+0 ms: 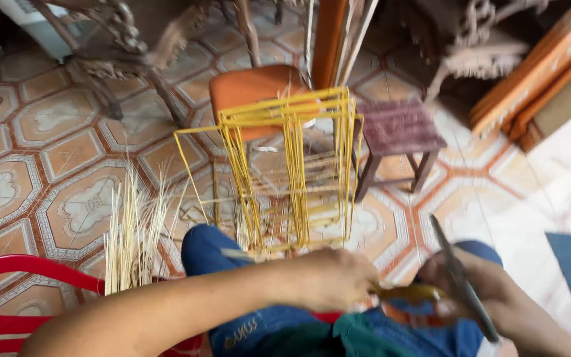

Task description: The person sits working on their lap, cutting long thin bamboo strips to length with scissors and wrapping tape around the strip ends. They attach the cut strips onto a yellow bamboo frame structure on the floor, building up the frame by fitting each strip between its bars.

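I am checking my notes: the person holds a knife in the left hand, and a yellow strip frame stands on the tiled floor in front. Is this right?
Not quite. The head view shows the knife in the right hand, not the left hand. The yellow strip frame does stand on the tiled floor in front.

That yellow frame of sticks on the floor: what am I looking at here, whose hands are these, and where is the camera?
The camera sits on a person's head and looks down, so the two bare hands are their own. The left hand grips the bottom of the yellow frame, an open cage of thin strips resting against their knees. The right hand holds a dark blade; the motion blur hides just what kind. A bundle of pale sticks stands to the left, by a red chair. Behind the frame stand an orange chair and a small stool on the tiled floor.
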